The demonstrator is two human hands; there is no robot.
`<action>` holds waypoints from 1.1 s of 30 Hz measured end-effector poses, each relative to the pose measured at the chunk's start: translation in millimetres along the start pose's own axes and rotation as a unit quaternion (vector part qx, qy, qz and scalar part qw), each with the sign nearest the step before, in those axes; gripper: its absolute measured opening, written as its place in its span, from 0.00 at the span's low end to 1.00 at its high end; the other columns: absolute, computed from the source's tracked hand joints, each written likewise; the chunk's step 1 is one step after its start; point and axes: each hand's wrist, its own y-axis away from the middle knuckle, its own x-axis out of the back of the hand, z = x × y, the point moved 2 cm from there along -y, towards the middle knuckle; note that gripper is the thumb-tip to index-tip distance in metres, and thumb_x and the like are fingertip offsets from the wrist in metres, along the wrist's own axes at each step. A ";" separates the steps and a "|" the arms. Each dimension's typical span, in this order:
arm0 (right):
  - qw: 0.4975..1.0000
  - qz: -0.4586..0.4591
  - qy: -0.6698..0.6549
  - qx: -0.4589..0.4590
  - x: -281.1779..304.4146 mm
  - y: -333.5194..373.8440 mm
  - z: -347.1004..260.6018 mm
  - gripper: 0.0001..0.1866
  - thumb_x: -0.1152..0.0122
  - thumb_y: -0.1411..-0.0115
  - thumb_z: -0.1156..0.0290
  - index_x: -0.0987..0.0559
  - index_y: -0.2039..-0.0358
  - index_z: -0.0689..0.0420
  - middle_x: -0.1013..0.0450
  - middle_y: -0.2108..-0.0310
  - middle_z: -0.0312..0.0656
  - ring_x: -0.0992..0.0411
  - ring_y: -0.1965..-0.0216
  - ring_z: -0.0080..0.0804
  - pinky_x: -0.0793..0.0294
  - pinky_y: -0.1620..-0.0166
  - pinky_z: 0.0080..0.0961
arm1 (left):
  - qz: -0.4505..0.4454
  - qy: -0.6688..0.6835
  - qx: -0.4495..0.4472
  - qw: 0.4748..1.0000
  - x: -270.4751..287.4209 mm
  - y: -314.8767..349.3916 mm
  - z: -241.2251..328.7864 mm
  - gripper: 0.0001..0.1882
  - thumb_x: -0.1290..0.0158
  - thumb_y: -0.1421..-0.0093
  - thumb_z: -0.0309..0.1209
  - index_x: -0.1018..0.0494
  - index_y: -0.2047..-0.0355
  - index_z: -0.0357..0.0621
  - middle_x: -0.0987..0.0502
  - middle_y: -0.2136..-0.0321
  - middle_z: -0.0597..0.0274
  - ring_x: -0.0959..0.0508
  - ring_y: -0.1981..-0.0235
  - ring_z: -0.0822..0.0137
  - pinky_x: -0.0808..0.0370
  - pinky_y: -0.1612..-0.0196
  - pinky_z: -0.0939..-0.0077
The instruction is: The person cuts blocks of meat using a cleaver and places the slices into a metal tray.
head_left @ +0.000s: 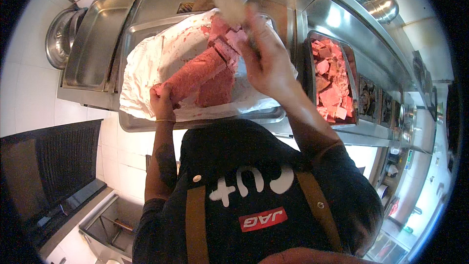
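A long piece of raw red meat [193,76] lies slantwise on crumpled white paper [141,68] over a metal tray [131,124]. Several cuts run across its far right end, where blocks are partly separated. My left hand [164,100] grips the near left end with curled fingers. Above the cut end is my right hand [271,66], closed round a pale, broad, blade-like tool [229,2]. Motion smears that tool, so its exact kind is unclear. A flat slab of meat [220,88] rests beside the long piece.
To the right stands a deep metal pan [354,90] heaped with meat chunks [330,78]. A shallow metal tray [90,44] and round metal pans [59,39] are at left. Metal bowls [383,5] sit on the upper right shelf. A black ribbed panel [68,151] is at lower left.
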 end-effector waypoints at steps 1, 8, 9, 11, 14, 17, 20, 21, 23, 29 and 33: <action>0.997 0.058 0.006 0.055 12.6 -11.4 -15.3 0.41 0.39 0.36 0.77 0.49 0.27 0.62 0.22 0.55 0.63 0.22 0.54 0.64 0.26 0.44 0.45 | 0.002 0.003 -0.003 1.000 0.9 1.0 -0.6 0.19 0.38 0.39 0.39 0.34 0.56 0.50 0.26 0.68 0.60 0.24 0.78 0.67 0.28 0.85 0.73; 0.934 -0.255 0.050 -0.243 -92.2 106.3 68.8 0.42 0.43 0.36 0.78 0.49 0.25 0.52 0.21 0.56 0.61 0.20 0.62 0.63 0.25 0.49 0.53 | -0.003 -0.017 -0.017 1.000 -8.1 -0.2 2.1 0.17 0.39 0.39 0.36 0.33 0.55 0.49 0.26 0.69 0.61 0.25 0.78 0.68 0.28 0.86 0.73; 0.932 -0.256 0.057 -0.250 -76.2 86.3 59.6 0.42 0.43 0.36 0.77 0.48 0.25 0.50 0.21 0.56 0.61 0.20 0.62 0.63 0.24 0.51 0.53 | 0.003 -0.016 -0.017 1.000 -13.1 -6.5 5.5 0.17 0.39 0.39 0.37 0.33 0.55 0.49 0.26 0.69 0.61 0.25 0.78 0.68 0.28 0.86 0.74; 0.966 -0.178 0.047 -0.182 -52.2 70.9 41.8 0.42 0.42 0.37 0.78 0.49 0.25 0.50 0.22 0.55 0.61 0.20 0.63 0.61 0.23 0.54 0.49 | 0.010 -0.039 0.008 0.999 -13.9 2.5 8.7 0.17 0.38 0.39 0.37 0.33 0.55 0.50 0.26 0.69 0.62 0.25 0.78 0.68 0.28 0.86 0.74; 0.996 0.059 0.040 0.044 0.7 3.1 3.6 0.43 0.41 0.38 0.80 0.48 0.25 0.55 0.21 0.60 0.58 0.23 0.70 0.58 0.23 0.61 0.42 | 0.011 -0.017 -0.006 1.000 -9.3 1.6 4.3 0.18 0.38 0.39 0.38 0.33 0.55 0.50 0.26 0.68 0.62 0.24 0.77 0.68 0.28 0.85 0.73; 0.984 0.158 0.007 0.086 17.9 -15.4 -24.6 0.42 0.41 0.39 0.82 0.47 0.26 0.57 0.23 0.67 0.54 0.26 0.75 0.56 0.25 0.67 0.42 | 0.012 -0.014 0.004 1.000 -2.6 -1.4 -0.4 0.17 0.38 0.39 0.38 0.33 0.56 0.50 0.26 0.68 0.62 0.24 0.76 0.68 0.28 0.85 0.73; 0.993 -0.042 0.087 -0.064 -67.5 70.0 45.9 0.38 0.45 0.35 0.75 0.46 0.26 0.55 0.24 0.64 0.59 0.25 0.69 0.60 0.27 0.60 0.51 | 0.005 -0.010 0.001 1.000 -16.4 1.0 7.8 0.17 0.38 0.39 0.37 0.33 0.57 0.50 0.26 0.68 0.62 0.24 0.77 0.68 0.29 0.85 0.73; 0.969 -0.180 0.070 -0.152 -104.7 111.3 77.4 0.36 0.46 0.33 0.71 0.45 0.26 0.54 0.24 0.62 0.62 0.24 0.65 0.62 0.27 0.56 0.55 | 0.002 -0.014 0.004 1.000 -15.8 3.8 6.5 0.17 0.38 0.39 0.37 0.33 0.57 0.49 0.26 0.68 0.62 0.24 0.77 0.67 0.29 0.85 0.74; 0.962 -0.212 0.014 -0.173 -112.8 129.0 104.2 0.34 0.48 0.31 0.66 0.44 0.26 0.52 0.24 0.56 0.66 0.24 0.57 0.64 0.29 0.48 0.58 | -0.004 -0.022 0.003 1.000 -12.8 -0.3 3.0 0.17 0.39 0.39 0.37 0.33 0.56 0.49 0.25 0.68 0.61 0.24 0.76 0.67 0.29 0.85 0.74; 0.999 0.022 0.015 0.022 5.9 -3.7 -2.3 0.37 0.42 0.34 0.74 0.45 0.27 0.59 0.31 0.40 0.62 0.24 0.51 0.60 0.26 0.45 0.49 | 0.020 -0.009 0.004 1.000 -12.1 7.3 4.6 0.16 0.39 0.39 0.37 0.34 0.58 0.50 0.26 0.69 0.61 0.25 0.78 0.67 0.29 0.85 0.72; 0.995 0.051 0.080 0.027 7.8 10.6 -13.6 0.37 0.42 0.34 0.75 0.45 0.28 0.64 0.29 0.44 0.66 0.21 0.59 0.57 0.24 0.49 0.52 | 0.017 0.011 0.009 1.000 -19.1 5.0 8.7 0.16 0.39 0.39 0.36 0.34 0.58 0.50 0.26 0.69 0.62 0.26 0.79 0.68 0.30 0.86 0.73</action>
